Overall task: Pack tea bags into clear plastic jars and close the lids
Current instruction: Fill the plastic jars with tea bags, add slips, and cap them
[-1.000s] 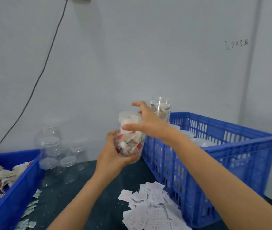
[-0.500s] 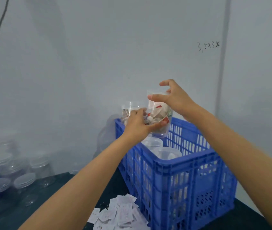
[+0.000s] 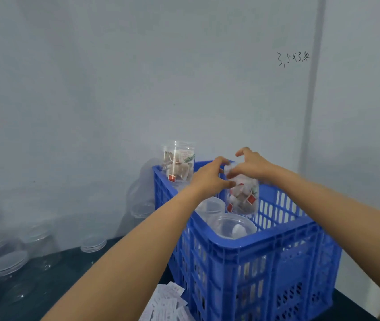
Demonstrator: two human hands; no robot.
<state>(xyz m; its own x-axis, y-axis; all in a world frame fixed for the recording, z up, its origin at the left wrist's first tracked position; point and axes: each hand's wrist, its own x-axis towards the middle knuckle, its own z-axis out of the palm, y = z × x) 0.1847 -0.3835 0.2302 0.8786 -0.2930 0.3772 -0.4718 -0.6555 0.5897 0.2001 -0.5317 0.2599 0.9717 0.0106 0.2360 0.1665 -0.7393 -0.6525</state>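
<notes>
The filled clear plastic jar of tea bags [image 3: 242, 195] is now down inside the blue plastic crate [image 3: 254, 253], where half a second ago it was held up above the rim! The right hand [image 3: 251, 166] sits on top, fingers curled over the pale lid [image 3: 230, 168] and pinching it, index finger lifted clear; the left hand [image 3: 210, 177] grips the jar's shoulder, fingers wrapped round the far side. Whether the jar's base rests on anything I cannot tell, as the crate wall hides it. Two other capped clear jars [image 3: 235, 227] stand just beside it near the front, and another packed jar [image 3: 179, 163] rises at the far corner. So this one looks lidded and nearly stowed; my read is only the release remains. Empty capped jars [image 3: 8, 265] wait on the dark table [image 3: 80, 269] to the left, with loose paper slips [image 3: 168, 302] by the crate.
</notes>
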